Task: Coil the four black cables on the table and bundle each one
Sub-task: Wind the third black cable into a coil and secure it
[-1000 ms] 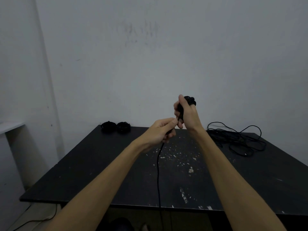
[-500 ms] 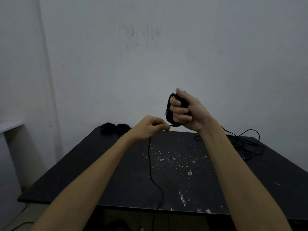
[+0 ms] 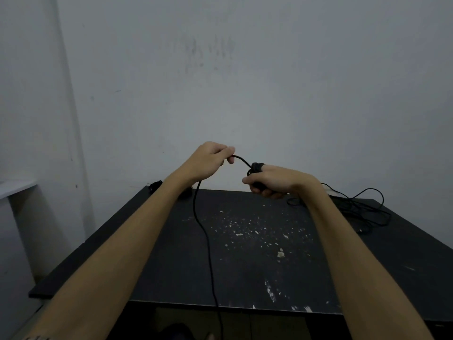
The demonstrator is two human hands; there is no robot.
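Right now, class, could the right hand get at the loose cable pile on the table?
Probably not yet: the right hand grips a coil, though the pile lies unobstructed beside it.

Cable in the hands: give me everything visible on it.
The cable is thin, black and matte, probably rubber-sheathed. One end is wound into a small tight coil held in the grip of the right hand, some turns looped round a finger. From there a short span arcs up to the left hand, which pinches it. The rest hangs down across the black table and drops past its near edge, out of view.
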